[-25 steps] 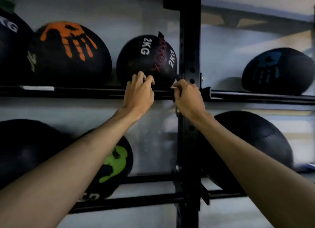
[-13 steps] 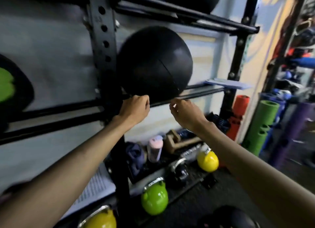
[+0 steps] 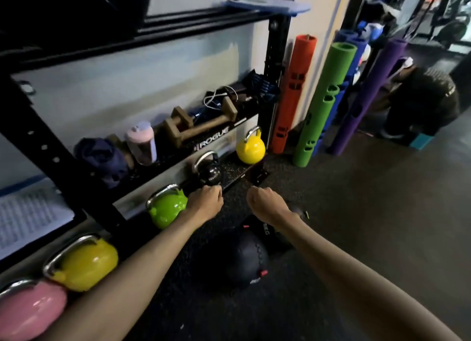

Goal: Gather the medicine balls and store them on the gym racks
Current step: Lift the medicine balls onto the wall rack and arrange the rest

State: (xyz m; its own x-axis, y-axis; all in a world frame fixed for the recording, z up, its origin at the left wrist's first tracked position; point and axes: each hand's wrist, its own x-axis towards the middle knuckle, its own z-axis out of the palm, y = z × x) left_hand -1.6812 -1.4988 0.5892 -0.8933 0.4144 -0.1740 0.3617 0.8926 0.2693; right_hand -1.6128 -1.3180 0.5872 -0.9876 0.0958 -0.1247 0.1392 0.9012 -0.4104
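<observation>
A black medicine ball with red stitching lies on the dark rubber floor between my forearms. A second black ball sits just behind it, partly hidden by my right arm. My left hand and my right hand hang above the floor in front of the balls, fingers loosely curled, holding nothing. The black gym rack stands at the left, and part of a black ball shows on its upper shelf.
Kettlebells line the rack's foot: pink, yellow, green, black, yellow. The low shelf holds a shaker bottle and wooden blocks. Foam tubes, orange, green, purple, lean beyond. A crouching person is far right.
My view has swung from the upper shelves down to the floor. Both hands came off the shelf rail and dropped low, empty, over the balls on the floor.
</observation>
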